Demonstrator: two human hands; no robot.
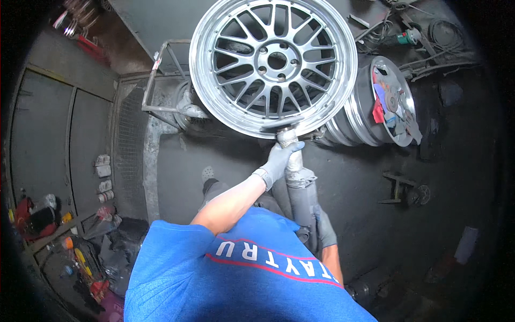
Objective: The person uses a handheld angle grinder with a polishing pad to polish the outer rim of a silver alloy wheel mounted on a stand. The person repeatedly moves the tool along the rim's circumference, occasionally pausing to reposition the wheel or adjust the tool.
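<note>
A wheel (268,61) lies before the person (230,273), a power tool (301,198) at its near edge; right, scraps (393,104) lie in a second wheel (365,91); left stands a metal frame (162,109).

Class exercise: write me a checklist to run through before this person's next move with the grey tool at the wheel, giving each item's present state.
1. Gloves on both hands: ok; left hand and right hand are gloved.
2. Left grip on the grey tool: ok; it closes around the pale, wrapped neck.
3. Right grip: cannot tell; it is at the tool's body, partly hidden.
4. Tool tip touching the wheel: cannot tell; they overlap at the lower rim.
5. Forearm covered: not ok; the left forearm is bare.
6. Wheel secured: cannot tell; no fastening is clearly visible.
</note>
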